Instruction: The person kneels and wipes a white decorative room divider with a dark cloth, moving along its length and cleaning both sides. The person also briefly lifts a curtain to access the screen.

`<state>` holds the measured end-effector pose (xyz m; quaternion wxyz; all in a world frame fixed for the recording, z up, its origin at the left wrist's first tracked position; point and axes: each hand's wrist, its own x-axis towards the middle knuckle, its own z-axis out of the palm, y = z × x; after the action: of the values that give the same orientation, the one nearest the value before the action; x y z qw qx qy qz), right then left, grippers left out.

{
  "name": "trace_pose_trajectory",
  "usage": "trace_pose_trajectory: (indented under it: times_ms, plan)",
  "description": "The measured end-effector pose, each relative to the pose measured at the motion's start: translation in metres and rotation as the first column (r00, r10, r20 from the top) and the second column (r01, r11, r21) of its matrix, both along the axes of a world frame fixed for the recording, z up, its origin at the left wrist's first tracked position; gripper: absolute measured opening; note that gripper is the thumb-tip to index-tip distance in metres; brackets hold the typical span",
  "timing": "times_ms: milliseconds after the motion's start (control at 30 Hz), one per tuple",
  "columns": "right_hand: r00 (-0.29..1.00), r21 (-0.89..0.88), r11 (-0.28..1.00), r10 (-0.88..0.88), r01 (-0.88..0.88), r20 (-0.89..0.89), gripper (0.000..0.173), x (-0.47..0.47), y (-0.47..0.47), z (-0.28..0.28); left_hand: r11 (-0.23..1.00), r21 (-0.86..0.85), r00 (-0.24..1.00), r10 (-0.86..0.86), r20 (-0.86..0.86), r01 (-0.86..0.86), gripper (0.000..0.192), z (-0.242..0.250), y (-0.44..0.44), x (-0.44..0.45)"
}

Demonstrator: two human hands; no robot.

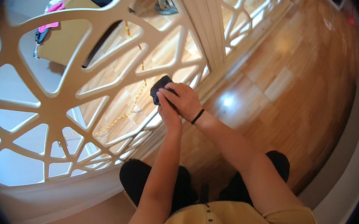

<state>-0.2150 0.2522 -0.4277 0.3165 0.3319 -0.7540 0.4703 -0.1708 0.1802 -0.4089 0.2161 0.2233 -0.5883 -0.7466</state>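
Observation:
A bunched piece of black fabric [161, 84] is held out before me at the middle of the view. My right hand [186, 98] grips it from the right, with a thin black band around that wrist. Beneath and to the left, my left hand [169, 113] has its fingers closed against the same fabric. Both hands touch each other, and part of the fabric is hidden under them. Just beyond the hands stands a white openwork lattice screen [53, 109].
A post [198, 21] divides the screen from another lattice panel [237, 10]. Glossy wood-look flooring [289, 90] spreads to the right. Behind the screen, a yellow patterned cord [115, 122] trails to the floor near a tan piece of furniture [66, 38] bearing clothes [52, 12].

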Motion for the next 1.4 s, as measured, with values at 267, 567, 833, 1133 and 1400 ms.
trace_pose_trajectory:
  times_ms: [267,567,833,1133,1400]
  plan:
    - [0.979,0.341,0.92,-0.201,0.196,-0.019,0.033,-0.012,-0.034,-0.005,0.76,0.605,0.949,-0.315,0.024,0.236,0.045,-0.035,-0.062,-0.047]
    - [0.957,0.227,0.972,-0.003,-0.066,0.291,0.031,0.035,-0.084,-0.086,0.87,0.44,0.902,0.012,0.432,-0.222,0.044,-0.095,-0.094,0.021]
    - [0.845,0.134,0.905,0.314,-0.405,0.434,0.032,0.113,-0.175,-0.08,0.79,0.255,0.8,0.431,0.418,-0.558,0.058,-0.082,-0.168,0.107]
    - [0.09,-0.612,0.539,0.789,-0.579,0.608,0.04,0.14,-0.238,-0.019,0.806,0.307,0.859,0.504,0.09,-0.505,0.038,-0.016,-0.209,0.154]
    - [0.124,-0.882,0.442,0.896,-0.164,0.426,0.042,0.102,-0.185,0.078,0.881,-0.046,0.877,0.464,-0.124,-0.472,0.024,0.115,-0.138,0.11]
